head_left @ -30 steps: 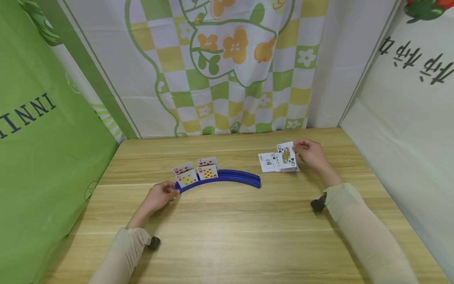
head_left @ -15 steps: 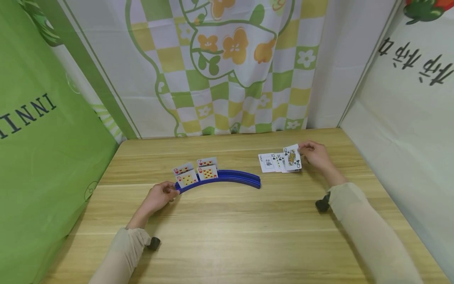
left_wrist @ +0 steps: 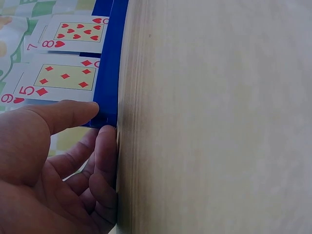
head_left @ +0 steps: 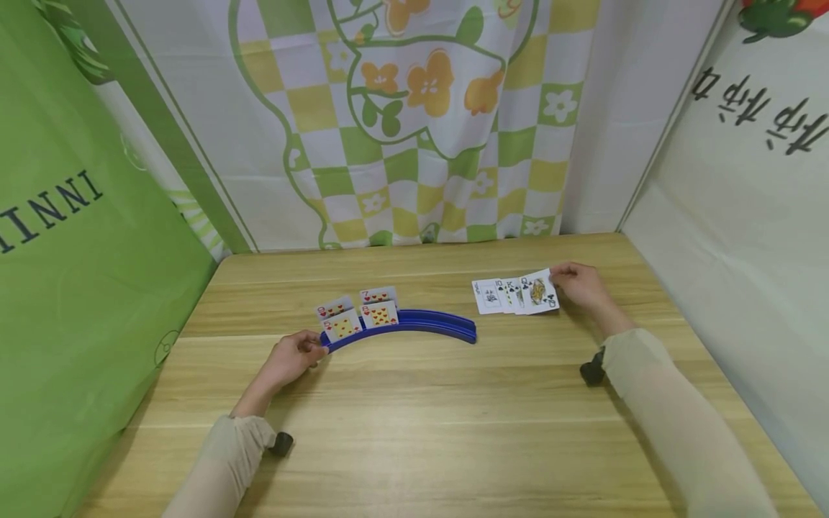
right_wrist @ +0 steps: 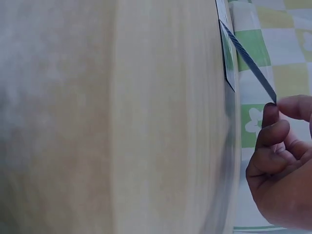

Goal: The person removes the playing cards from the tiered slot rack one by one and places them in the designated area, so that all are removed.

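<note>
At the right rear of the table, my right hand (head_left: 581,285) pinches a black-suited queen card (head_left: 540,291) between thumb and finger. In the right wrist view the queen card (right_wrist: 251,63) is tilted, its far edge down by the flat cards. Overlapping beneath it lie a joker (head_left: 488,296), a black ten and a black king (head_left: 509,286). My left hand (head_left: 293,358) grips the left end of a curved blue card holder (head_left: 437,322), thumb on its top edge. Upright in the holder stand the five of diamonds (left_wrist: 64,77), eight of hearts (left_wrist: 78,32), a red nine and a red seven.
The wooden table (head_left: 414,432) extends in front of both arms. A patterned curtain (head_left: 421,180) hangs along its back edge, with a green cloth (head_left: 97,288) at the left and a white one (head_left: 732,237) at the right. A black wrist device (head_left: 592,370) hangs under the right sleeve.
My right hand has moved right and slightly toward me with the queen, lowering it over the other cards; the king has come into view. The left hand and holder have stayed put.
</note>
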A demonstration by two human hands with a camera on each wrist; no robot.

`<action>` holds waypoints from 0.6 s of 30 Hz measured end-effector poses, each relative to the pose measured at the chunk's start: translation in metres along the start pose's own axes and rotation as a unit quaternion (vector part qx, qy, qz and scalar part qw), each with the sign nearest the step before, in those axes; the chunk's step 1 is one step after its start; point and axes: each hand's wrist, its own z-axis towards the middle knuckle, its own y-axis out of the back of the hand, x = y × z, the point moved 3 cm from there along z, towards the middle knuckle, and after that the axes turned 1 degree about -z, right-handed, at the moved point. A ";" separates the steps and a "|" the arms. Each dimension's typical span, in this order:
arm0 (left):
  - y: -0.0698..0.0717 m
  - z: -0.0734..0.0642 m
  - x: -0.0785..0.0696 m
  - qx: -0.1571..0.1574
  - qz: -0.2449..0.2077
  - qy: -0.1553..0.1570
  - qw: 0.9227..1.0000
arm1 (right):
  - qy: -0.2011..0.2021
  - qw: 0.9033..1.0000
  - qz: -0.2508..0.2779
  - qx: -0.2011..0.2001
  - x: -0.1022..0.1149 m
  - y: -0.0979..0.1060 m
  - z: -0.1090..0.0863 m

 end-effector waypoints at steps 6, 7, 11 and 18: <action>0.000 0.000 -0.001 0.000 -0.003 0.003 1.000 | 0.008 0.999 -0.043 -0.005 -0.002 0.003 0.000; 0.000 0.000 -0.001 0.001 -0.004 0.003 1.000 | 0.009 0.999 -0.046 -0.006 -0.002 0.004 0.000; 0.001 0.000 -0.002 -0.001 -0.002 0.003 1.000 | 0.003 0.999 -0.038 0.000 -0.002 0.004 -0.002; 0.001 0.000 -0.001 0.000 -0.002 0.004 1.000 | 0.005 1.000 -0.006 0.015 0.004 0.001 -0.007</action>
